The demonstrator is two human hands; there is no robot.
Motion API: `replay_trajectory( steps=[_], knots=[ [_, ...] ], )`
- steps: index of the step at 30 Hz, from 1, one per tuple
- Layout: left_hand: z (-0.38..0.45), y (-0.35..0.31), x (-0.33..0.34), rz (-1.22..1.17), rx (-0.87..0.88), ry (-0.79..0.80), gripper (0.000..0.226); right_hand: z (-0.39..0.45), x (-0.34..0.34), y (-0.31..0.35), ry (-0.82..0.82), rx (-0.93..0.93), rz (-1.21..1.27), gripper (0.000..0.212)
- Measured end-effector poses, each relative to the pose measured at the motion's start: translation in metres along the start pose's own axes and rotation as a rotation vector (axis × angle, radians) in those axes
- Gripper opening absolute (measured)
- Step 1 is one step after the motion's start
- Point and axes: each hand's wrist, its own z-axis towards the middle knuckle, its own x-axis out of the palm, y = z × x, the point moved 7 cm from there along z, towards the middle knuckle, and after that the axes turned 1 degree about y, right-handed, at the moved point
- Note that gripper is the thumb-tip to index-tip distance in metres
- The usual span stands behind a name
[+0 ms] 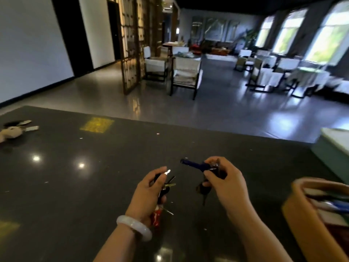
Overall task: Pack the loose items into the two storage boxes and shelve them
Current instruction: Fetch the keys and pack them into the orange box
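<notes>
My left hand [149, 193] is closed around a bunch of keys [167, 186] with a red tag [156, 217] hanging below the palm. My right hand [225, 184] grips a second key bunch with a dark blue bar-shaped fob [192, 164] sticking out to the left and dark keys [203, 190] dangling under it. Both hands hover just above the dark polished table [85, 186]. A brown storage box [300, 208] holding pens and cards stands at the right edge. Part of a pale green box [332, 146] shows behind it.
A small plush toy with white tags [13, 131] lies at the table's far left. A yellow patch [97, 124] marks the far table surface. Beyond the table is an open floor with chairs [186, 76], a wooden screen and windows.
</notes>
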Motion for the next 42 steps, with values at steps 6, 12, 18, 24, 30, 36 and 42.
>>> replay_trajectory(
  steps=[6,12,18,24,30,36,42],
  knots=[
    [-0.041,-0.002,0.143,0.020,-0.022,0.204,0.027,-0.045,-0.158,0.001,-0.237,-0.064,-0.040,0.031],
    [-0.071,0.023,0.256,0.023,-0.123,0.358,0.027,-0.082,-0.277,-0.035,-0.401,-0.021,-0.152,0.025],
    [-0.093,0.044,0.332,0.096,-0.165,0.408,0.037,-0.104,-0.332,-0.076,-0.383,0.059,-0.123,0.025],
    [-0.084,0.070,0.356,0.216,-0.171,0.305,0.029,-0.116,-0.331,-0.111,-0.274,0.259,-0.088,0.019],
    [-0.082,0.083,0.356,0.349,-0.148,0.286,0.051,-0.129,-0.306,-0.148,-0.171,0.523,-0.011,0.013],
    [-0.082,0.085,0.355,0.364,-0.056,0.232,0.034,-0.137,-0.290,-0.170,-0.305,0.688,0.489,0.016],
    [-0.081,0.086,0.354,0.317,-0.019,0.190,0.022,-0.133,-0.268,-0.158,0.083,0.722,0.721,0.026]
  ],
)
